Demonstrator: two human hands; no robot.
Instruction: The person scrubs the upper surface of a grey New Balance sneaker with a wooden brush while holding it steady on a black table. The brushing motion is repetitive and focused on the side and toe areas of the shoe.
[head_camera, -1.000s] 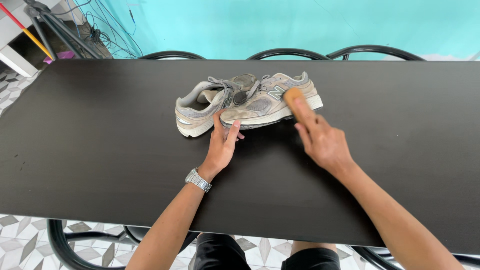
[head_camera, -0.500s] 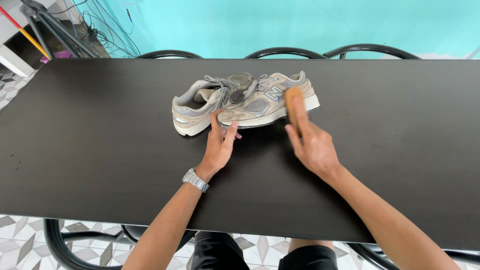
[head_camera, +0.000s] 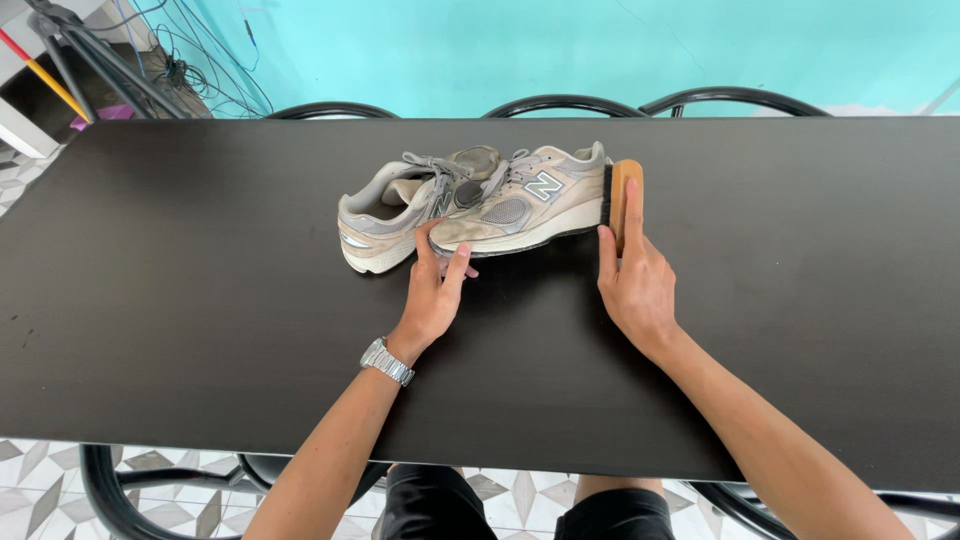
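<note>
Right hand (head_camera: 640, 285) clasping wooden shoe brush (head_camera: 622, 192) at sneaker (head_camera: 520, 205) heel; left hand (head_camera: 435, 295) fingers flat, unclenched, steadying toe. Probably light, soft upper; firmest hold at sole.

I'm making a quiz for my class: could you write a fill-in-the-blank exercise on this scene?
1. The right hand holds a wooden ____ against the heel of a shoe.
2. The left hand wears a metal ____ on its wrist.
3. Two shoes lie on a ____ table.

Missing words: brush; watch; black
</note>
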